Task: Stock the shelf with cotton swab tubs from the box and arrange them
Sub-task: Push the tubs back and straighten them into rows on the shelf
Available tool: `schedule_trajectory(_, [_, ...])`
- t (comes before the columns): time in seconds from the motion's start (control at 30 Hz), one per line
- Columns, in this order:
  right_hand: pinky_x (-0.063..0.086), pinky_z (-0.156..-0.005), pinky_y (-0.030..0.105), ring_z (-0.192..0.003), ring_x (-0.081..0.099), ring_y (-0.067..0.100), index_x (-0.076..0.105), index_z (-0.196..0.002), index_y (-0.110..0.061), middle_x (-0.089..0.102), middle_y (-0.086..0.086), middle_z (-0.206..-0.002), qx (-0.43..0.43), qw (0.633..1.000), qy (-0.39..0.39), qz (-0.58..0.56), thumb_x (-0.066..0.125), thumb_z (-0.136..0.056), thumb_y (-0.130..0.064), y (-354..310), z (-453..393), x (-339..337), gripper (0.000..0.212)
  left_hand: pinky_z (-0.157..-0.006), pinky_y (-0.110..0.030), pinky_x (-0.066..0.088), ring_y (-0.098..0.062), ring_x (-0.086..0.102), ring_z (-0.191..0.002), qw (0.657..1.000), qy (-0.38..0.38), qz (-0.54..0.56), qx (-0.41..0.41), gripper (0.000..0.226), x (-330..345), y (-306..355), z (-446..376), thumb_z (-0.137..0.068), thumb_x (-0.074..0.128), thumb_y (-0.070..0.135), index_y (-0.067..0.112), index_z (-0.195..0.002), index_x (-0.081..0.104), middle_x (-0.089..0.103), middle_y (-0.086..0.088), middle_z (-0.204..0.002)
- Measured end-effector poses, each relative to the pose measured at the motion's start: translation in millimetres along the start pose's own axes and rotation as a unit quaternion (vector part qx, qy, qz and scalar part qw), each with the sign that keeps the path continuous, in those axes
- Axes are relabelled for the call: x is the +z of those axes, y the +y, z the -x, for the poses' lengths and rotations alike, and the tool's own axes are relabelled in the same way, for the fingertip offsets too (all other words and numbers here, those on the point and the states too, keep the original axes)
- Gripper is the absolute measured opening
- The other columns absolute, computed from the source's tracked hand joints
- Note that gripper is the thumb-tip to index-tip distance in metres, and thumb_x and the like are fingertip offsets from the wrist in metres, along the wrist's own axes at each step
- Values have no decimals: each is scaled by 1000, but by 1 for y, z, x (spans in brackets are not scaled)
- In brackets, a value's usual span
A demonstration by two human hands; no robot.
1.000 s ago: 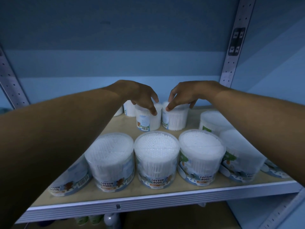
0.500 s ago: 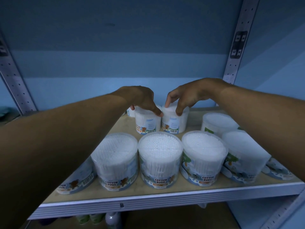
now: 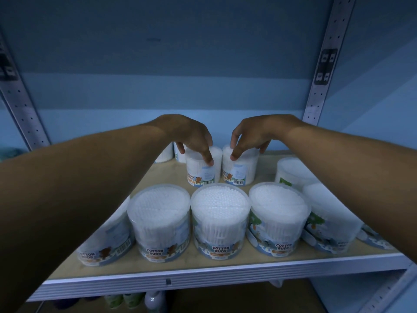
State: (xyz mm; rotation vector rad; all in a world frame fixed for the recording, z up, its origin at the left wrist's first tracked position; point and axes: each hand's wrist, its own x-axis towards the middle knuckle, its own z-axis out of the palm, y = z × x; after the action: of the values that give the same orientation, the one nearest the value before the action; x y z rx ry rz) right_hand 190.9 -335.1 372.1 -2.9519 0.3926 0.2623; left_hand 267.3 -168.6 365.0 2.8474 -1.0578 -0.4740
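Dim blue light fell on the shelf (image 3: 225,271). At its back, the left hand (image 3: 189,134) gripped one tub (image 3: 202,170), and the right hand (image 3: 255,134) seemingly gripped its neighbour tub (image 3: 242,170).

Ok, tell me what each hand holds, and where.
Left hand grips the left tub by its top rim; right hand grips the right tub likewise.

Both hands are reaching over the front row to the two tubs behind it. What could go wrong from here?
1. Both forearms pass low over the front-row tubs; drawing back could knock one off the shelf edge.
2. The left hand and right hand each hold a tub, the left tub and the right tub, by fingertips at the lid; such a grip might slip or tip them.
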Motion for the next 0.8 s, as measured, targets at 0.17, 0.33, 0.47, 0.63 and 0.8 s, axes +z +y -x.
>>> schedule_trajectory(0.17, [61,-87,39,-107,63,23,72,-104,-35,61,-8,-114,-20,1000,-8,-18,87,-71,-40,3,-2,0,36,-88,-36,58,-25,57,-114,1000,10,8,-9,76,1,0,4,-75,81,49,19,-139,52,53,-1,-135])
schedule_trajectory(0.33, [57,-94,36,-115,59,18,71,-102,-37,59,-8,-124,-58,997,-24,-41,86,-74,-26,10,-1,-1,34,-84,-35,60,-26,63,-102,999,29,3,-26,74,3,3,5,-74,77,58,16,-131,57,56,-4,-131])
schedule_trajectory(0.47, [52,-101,37,-118,56,17,69,-102,-38,58,-8,-132,-91,995,-30,-28,82,-78,-19,15,3,-1,34,-73,-31,58,-25,66,-86,998,39,-23,-43,80,5,5,3,-72,72,68,15,-131,55,57,-6,-128])
schedule_trajectory(0.63, [42,-106,32,-124,48,10,68,-111,-43,51,-11,-137,-104,994,-26,-18,82,-80,-32,18,7,-5,36,-80,-36,56,-28,59,-112,998,45,-33,-38,89,8,3,-3,-74,65,74,18,-140,47,53,-5,-138])
schedule_trajectory(0.8, [57,-92,36,-116,55,19,65,-115,-41,48,-10,-119,-76,996,19,-37,81,-74,-56,13,0,0,47,-104,-39,47,-25,43,-136,1000,17,-3,11,84,5,0,0,-81,69,57,30,-152,33,36,4,-155])
